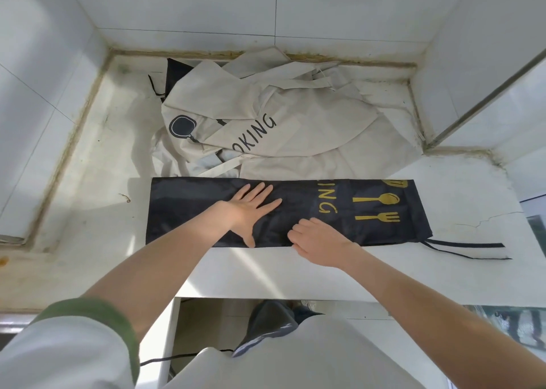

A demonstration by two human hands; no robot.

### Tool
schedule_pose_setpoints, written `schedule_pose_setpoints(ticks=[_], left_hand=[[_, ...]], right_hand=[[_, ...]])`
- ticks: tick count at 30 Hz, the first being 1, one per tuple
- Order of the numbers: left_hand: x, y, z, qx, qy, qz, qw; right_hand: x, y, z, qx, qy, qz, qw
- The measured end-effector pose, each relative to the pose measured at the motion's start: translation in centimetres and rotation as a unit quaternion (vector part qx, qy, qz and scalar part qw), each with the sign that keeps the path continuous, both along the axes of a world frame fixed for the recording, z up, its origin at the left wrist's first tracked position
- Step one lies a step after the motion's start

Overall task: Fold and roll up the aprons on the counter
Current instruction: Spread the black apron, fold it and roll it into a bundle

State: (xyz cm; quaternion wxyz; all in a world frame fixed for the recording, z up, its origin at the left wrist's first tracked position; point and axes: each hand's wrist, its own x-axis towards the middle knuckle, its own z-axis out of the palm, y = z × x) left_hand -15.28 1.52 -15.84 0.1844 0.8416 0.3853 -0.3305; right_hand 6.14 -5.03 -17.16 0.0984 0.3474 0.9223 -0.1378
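The cream apron (310,140) covers most of a dark cloth (176,73) at the rear, and a fold conceals part of its printed word (257,131). The folded navy apron (189,208) hides part of its gold lettering (326,201). The right hand (320,238) curls its fingertips out of sight; any pinch cannot be confirmed.

The navy apron (189,205) I worked on carried gold cutlery prints; the cream apron (310,122) behind bore dark lettering.

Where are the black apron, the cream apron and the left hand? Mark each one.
black apron (183,208): head view, on its plain, unprinted end.
cream apron (310,128): head view, on its crumpled middle.
left hand (249,208): head view, on the back of the hand.
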Motion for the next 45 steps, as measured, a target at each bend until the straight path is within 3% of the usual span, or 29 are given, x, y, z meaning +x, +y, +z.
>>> schedule_pose_setpoints(ticks=[2, 4, 7, 9, 11, 14, 16, 18, 20, 28, 30, 35, 40, 42, 45], left_hand=[[0.0, -0.1, 0.1, -0.014, 0.036, -0.014, 0.999], [0.5, 0.2, 0.6, -0.018, 0.012, 0.012, 1.0], [1.8, 0.6, 1.8, 0.02, -0.104, 0.056, 0.993], [3.0, 0.7, 2.2, 0.067, -0.162, 0.06, 0.983], [4.7, 0.8, 1.9, 0.1, -0.204, 0.062, 0.972], [7.7, 0.3, 1.3, 0.076, -0.23, 0.04, 0.97], [9.7, -0.6, 0.6, 0.005, -0.192, 0.004, 0.981], [11.3, -1.6, -0.5, -0.052, -0.098, -0.032, 0.993], [12.4, -2.0, -1.5, -0.039, -0.036, -0.048, 0.997], [14.1, 0.2, -1.2, -0.013, -0.018, 0.004, 1.0], [15.1, 0.6, -0.6, -0.02, -0.023, 0.012, 0.999], [16.6, 0.7, -0.2, -0.006, -0.048, 0.066, 0.997], [15.9, 0.4, -1.1, 0.032, -0.075, -0.016, 0.997], [15.8, 0.1, -1.4, 0.046, -0.091, -0.074, 0.992], [16.0, -0.4, -1.4, 0.043, -0.113, -0.078, 0.99]], right_hand=[[-0.2, -0.5, 0.0, 0.0, 0.04, 0.02, 0.999], [0.0, -0.6, 0.2, -0.004, 0.082, -0.011, 0.997], [1.8, -0.1, 0.2, 0.009, 0.131, -0.18, 0.975], [4.0, 0.4, 0.1, 0.039, 0.121, -0.323, 0.938], [6.9, 0.5, 0.2, 0.056, 0.119, -0.463, 0.877], [11.4, 0.0, 0.4, 0.081, 0.11, -0.601, 0.787], [14.2, -0.9, 0.3, 0.049, 0.079, -0.665, 0.741], [16.1, -2.1, -0.1, 0.013, 0.033, -0.693, 0.72], [17.1, -2.9, -0.5, 0.005, -0.001, -0.685, 0.728], [17.5, -2.8, -0.8, -0.015, -0.008, -0.643, 0.765], [17.0, -2.9, -0.4, -0.013, 0.002, -0.607, 0.795], [15.1, -3.4, 0.9, -0.183, 0.019, -0.515, 0.837], [13.6, -3.5, 1.4, -0.222, 0.028, -0.414, 0.882], [13.4, -3.4, 1.4, -0.216, 0.068, -0.451, 0.864], [13.2, -2.6, 1.1, -0.189, 0.163, -0.572, 0.781]])
